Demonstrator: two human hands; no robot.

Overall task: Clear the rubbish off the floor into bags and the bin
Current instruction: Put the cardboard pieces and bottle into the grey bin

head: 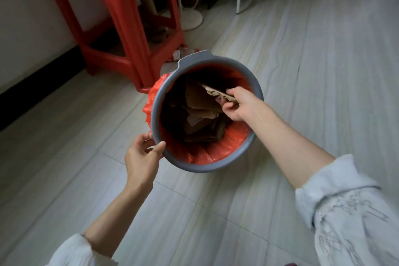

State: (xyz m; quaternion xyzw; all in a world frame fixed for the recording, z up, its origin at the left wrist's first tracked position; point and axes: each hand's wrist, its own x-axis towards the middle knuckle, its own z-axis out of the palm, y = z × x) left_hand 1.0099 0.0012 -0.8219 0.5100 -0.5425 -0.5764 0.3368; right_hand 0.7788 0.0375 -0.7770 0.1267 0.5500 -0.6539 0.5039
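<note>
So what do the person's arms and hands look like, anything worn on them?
Both hands are bare: no gloves, rings or watch visible on the left hand or the right hand. The forearms are bare too. Each arm has a loose pale, whitish sleeve pushed up toward the elbow; the right sleeve carries lace-like openwork, the left sleeve looks plain.

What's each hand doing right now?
Left hand: grips the rim of the grey bin.
Right hand: holds a piece of cardboard over the bin's mouth.
</note>
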